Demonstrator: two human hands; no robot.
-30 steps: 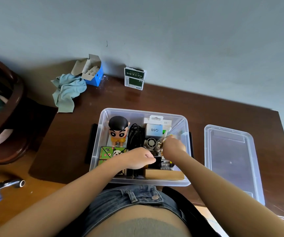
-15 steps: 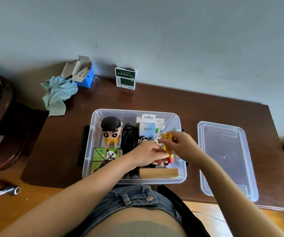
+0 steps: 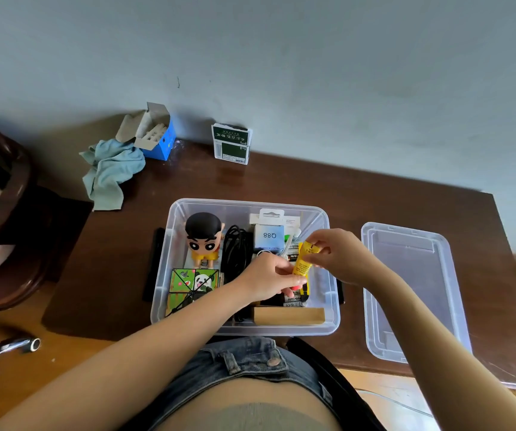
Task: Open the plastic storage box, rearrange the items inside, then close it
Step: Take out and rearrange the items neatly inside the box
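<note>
The storage box (image 3: 331, 309) stands open on the desk (image 3: 359, 197), directly below both hands. Nearest the person, a brown cardboard piece (image 3: 289, 315) lies along the front wall, just under the fingers. The left hand (image 3: 266, 279) reaches into the box, its fingers (image 3: 284, 270) curled and pinching the lower part of a yellow tube (image 3: 304, 259). The right hand (image 3: 340, 255) pinches the upper end of the same tube, which is held tilted above the contents. Left of the fingers lie a panda-print cube (image 3: 193, 286), a black cable (image 3: 236, 251) and a toy figure (image 3: 203, 237). Beyond the fingers stands a small box marked Q88 (image 3: 269, 236). The lid (image 3: 412, 290) lies upturned on the desk, to the right of the right hand.
</note>
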